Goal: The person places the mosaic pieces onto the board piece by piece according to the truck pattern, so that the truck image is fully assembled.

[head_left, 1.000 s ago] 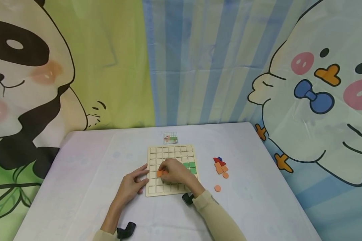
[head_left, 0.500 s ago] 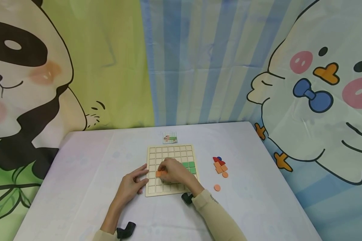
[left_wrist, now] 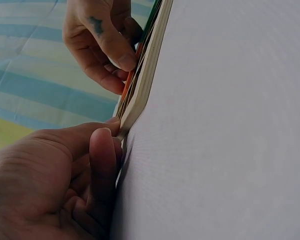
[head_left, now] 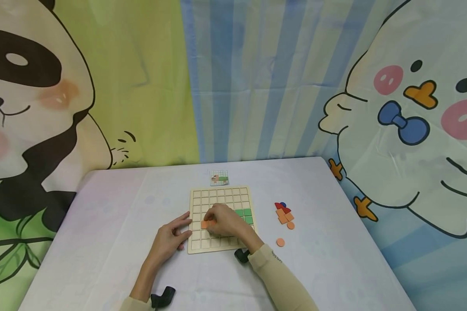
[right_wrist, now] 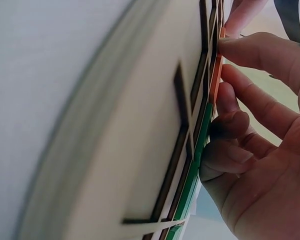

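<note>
In the head view, the wooden grid board (head_left: 200,247) lies flat, with my left hand (head_left: 168,242) touching its left edge with relaxed fingers. Over the middle of the board is my right hand (head_left: 229,222), its thumb and fingertips pinching at an orange square piece next to another orange square (head_left: 205,224). Green squares (head_left: 247,212) sit in cells to the right, partly hidden by that hand. The right wrist view shows the fingertips of my right hand (right_wrist: 262,110) against the orange pieces (right_wrist: 216,80); the left wrist view shows my left hand (left_wrist: 55,175) at the board's corner (left_wrist: 135,110).
A small pattern card (head_left: 219,178) lies beyond the board. To the right is a group of orange squares (head_left: 282,216), red pieces (head_left: 285,209), a blue piece (head_left: 283,204) and an orange disc (head_left: 290,225), with another orange disc (head_left: 280,242) nearer.
</note>
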The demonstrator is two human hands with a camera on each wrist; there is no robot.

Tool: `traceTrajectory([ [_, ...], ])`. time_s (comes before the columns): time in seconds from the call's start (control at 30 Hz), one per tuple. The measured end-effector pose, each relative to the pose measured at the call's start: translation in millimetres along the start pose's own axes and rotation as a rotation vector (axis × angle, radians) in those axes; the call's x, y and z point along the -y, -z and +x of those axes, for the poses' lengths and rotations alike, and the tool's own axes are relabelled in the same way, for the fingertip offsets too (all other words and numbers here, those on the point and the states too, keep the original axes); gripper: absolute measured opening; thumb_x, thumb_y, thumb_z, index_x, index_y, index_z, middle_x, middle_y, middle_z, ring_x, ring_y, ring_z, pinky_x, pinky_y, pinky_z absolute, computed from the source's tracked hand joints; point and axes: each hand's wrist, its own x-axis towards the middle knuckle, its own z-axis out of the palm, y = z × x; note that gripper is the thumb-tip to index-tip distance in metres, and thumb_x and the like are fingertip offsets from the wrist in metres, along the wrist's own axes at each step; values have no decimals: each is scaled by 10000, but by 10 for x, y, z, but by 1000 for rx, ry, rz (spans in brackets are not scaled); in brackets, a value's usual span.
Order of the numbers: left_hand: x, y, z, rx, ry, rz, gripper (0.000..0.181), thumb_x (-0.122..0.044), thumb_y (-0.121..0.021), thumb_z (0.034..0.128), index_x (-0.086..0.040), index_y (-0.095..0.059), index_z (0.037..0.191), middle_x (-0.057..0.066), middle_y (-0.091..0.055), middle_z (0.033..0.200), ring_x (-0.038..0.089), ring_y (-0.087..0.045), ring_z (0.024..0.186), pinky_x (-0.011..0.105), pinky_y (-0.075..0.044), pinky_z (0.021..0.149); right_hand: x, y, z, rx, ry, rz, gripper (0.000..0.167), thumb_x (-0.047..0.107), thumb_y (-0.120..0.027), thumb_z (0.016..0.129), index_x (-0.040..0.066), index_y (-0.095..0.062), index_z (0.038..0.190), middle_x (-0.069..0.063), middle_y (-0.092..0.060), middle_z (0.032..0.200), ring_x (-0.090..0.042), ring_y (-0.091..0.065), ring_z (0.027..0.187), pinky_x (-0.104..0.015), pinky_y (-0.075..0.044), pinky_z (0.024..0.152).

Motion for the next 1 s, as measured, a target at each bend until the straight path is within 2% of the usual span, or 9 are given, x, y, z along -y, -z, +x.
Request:
traceTrajectory([
  [0.4,6,-5,7,-4,4,2,484,-84,-809,923,-108,-703,1394,-34,-588,1580,102,-554,528,239,-494,487,-11,6,4,15,-12,2,241,191,-781,936,121,-800,1165,21,-754,1119,-95,-637,931,-213,-531,819],
  [0.57,14,-15,14,-4,7,-8,485,-85,-806,925,-113,-701,1398,-35,-588,1580,101,-554,528,242,-499,489,-9,68,-64,-3,-8,33,277,237,-761,970,116,-775,1219,-7,-746,1187,-133,-679,1040,-254,-565,899],
  [0.63,15,-21,15,-2,7,-10,494,-83,-803,928,-113,-692,1409,-27,-589,1580,99,-554,532,245,-503,492,-25,119,-114,-17,-8,61,289,242,-763,976,104,-767,1230,-31,-742,1193,-170,-685,1042,-261,-564,884],
  [0.8,0,-29,-1,-12,13,5,492,-79,-803,925,-102,-694,1405,-31,-572,1596,104,-556,537,248,-509,493,-128,300,-294,-55,-9,126,296,192,-790,958,63,-760,1222,-101,-740,1155,-250,-658,927,-266,-525,777],
  [1.0,-22,-26,-11,-18,13,18,483,-73,-800,924,-85,-697,1395,-26,-559,1608,106,-555,546,243,-507,491,-398,496,-592,-126,-52,138,299,155,-819,927,54,-757,1201,-117,-741,1103,-133,-556,770,-236,-485,691],
])
